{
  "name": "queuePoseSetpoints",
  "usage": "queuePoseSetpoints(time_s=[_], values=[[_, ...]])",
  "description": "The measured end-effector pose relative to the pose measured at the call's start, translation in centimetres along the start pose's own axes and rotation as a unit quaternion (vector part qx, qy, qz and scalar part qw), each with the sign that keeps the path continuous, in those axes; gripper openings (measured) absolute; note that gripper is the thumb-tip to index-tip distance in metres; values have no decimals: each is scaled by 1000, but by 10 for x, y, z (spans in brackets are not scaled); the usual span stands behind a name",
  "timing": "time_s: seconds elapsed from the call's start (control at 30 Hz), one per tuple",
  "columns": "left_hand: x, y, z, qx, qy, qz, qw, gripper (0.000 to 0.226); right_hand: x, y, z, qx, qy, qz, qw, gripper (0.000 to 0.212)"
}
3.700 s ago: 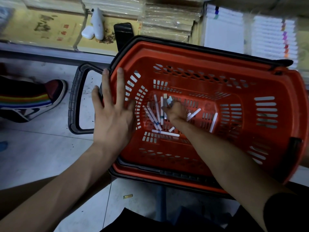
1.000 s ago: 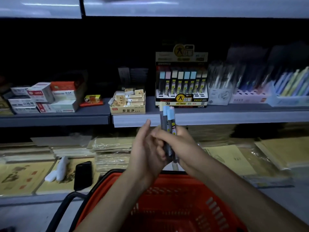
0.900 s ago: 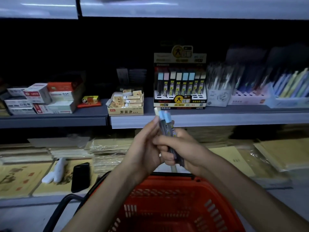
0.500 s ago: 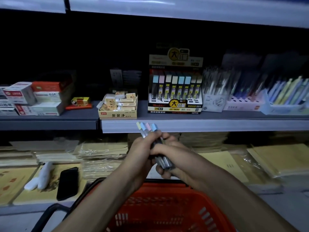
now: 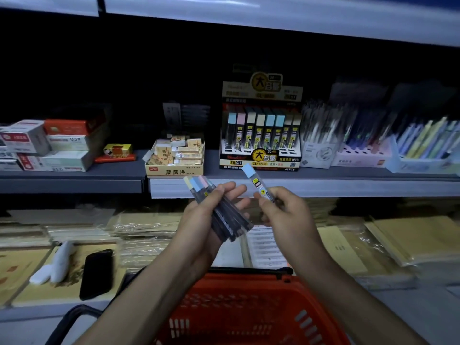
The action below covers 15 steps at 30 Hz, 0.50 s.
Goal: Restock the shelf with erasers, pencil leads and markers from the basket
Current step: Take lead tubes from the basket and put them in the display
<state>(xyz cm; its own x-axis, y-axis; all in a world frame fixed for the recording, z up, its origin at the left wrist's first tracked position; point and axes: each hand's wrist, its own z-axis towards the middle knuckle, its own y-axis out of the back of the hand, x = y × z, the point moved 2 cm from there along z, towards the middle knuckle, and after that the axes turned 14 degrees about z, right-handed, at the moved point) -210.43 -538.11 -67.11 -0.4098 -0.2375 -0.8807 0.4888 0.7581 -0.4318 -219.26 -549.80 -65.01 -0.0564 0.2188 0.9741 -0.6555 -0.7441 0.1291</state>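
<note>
The fingertips (image 5: 265,204) of the right hand (image 5: 286,217) were pinched on the lower end of a single lead tube (image 5: 257,181), which tilted up and to the left with its blue cap towards the shelf (image 5: 336,189). Just beside it but apart, the fingers (image 5: 224,192) of the left hand (image 5: 204,227) were curled loosely round a fanned bundle of lead tubes (image 5: 221,215), their pastel caps sticking out at the upper left.

Both hands hovered in front of the shelf lip, above the red basket (image 5: 249,305). Behind them on the shelf stood the display box (image 5: 261,138) of matching tubes, with an eraser box (image 5: 175,160) just to its left and pen trays (image 5: 420,145) to its right.

The pencil-lead step appeared to be in hand, with one tube singled out for placing. The next move probably called for lifting that tube over the lip, turning it cap up, and seating its foot in a free slot. The front row of the box looked vacant. The aim would need care, since the slots were narrow and the standing tubes close together. The bundle would need to stay level so that no tube slid out.
</note>
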Motion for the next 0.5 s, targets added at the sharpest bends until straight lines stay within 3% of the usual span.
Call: queuePoseSetpoints(time_s=[0.27,0.5], values=[[-4,-8,-6,17,-11,69,997,29,15,26,39,-49,-11,71,996,25],[-7,-1,-3,20,-19,107,994,29,47,54,87,-46,107,6,993,19]])
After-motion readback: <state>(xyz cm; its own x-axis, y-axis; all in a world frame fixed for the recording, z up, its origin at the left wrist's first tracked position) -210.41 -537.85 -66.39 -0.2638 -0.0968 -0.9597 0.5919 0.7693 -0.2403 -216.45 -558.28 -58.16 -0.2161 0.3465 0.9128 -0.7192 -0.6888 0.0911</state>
